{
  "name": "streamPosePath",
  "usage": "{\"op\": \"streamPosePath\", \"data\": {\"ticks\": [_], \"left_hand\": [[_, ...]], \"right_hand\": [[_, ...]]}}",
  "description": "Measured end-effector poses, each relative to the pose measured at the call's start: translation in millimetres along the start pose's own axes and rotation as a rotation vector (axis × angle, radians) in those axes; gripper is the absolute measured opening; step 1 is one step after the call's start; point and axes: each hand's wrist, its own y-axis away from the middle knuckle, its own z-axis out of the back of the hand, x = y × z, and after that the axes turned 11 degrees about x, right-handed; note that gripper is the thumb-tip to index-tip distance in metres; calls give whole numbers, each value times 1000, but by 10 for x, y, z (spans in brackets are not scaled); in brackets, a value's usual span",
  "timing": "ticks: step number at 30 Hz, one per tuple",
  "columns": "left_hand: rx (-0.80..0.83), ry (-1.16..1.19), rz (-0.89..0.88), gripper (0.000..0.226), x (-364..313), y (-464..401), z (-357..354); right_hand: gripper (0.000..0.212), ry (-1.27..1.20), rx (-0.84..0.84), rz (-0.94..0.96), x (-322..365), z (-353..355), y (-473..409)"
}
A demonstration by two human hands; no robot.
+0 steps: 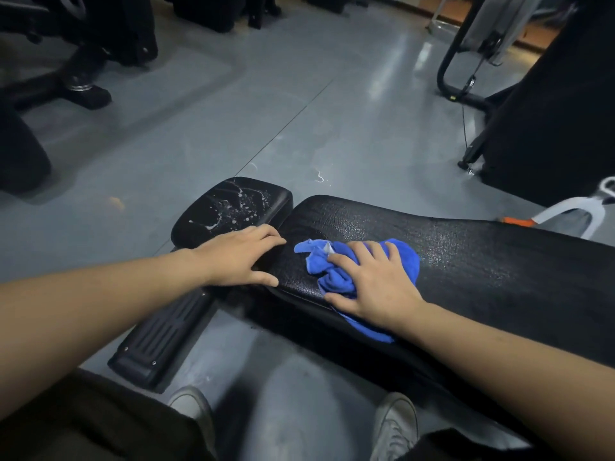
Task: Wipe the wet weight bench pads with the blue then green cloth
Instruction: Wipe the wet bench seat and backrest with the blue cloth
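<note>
Wiping is sitting at an early stage, judging by how much water is showing. The right hand is lying flat with fingers spread, pressing the bunched blue cloth down onto the near left end of the long back pad; part of the cloth is hanging over the pad's front edge beneath the wrist. The left hand is resting open and empty, palm down, bridging the gap between the two pads, with its fingertips touching the long pad just beside the cloth.

To the right of the cloth, fine droplets are glistening across the long pad, so most of that surface is looking unwiped. The small seat pad is carrying clear splashes and streaks of water (nothing is suggesting it has been touched at all). A few wet marks are also shining on the grey floor just beyond the pads.

The green cloth is not appearing anywhere in view, so the whole second pass is remaining, along with the greater part of the blue-cloth pass on both pads.
</note>
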Motion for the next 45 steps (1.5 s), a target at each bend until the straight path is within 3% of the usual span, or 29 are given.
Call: {"op": "streamPosePath", "data": {"ticks": [5,12,22,30,39,45], "left_hand": [[-29,-87,-6,78,73,15,27],[-25,-75,61,61,198,86,-11],[79,-64,150,34,56,3,98],[109,-20,41,64,-609,-169,234],[149,-88,-79,79,-1316,-339,191],[118,-115,-121,88,-1486,-343,113]], "right_hand": [[81,67,25,-3,361,-70,-170],[69,132,-5,-88,898,-203,-497],[79,106,-61,-104,995,-278,-564],[87,184,-91,-199,481,-220,230],[80,183,-80,-396,-125,18,1625],[93,201,-10,-441,-238,79,1916]]}}
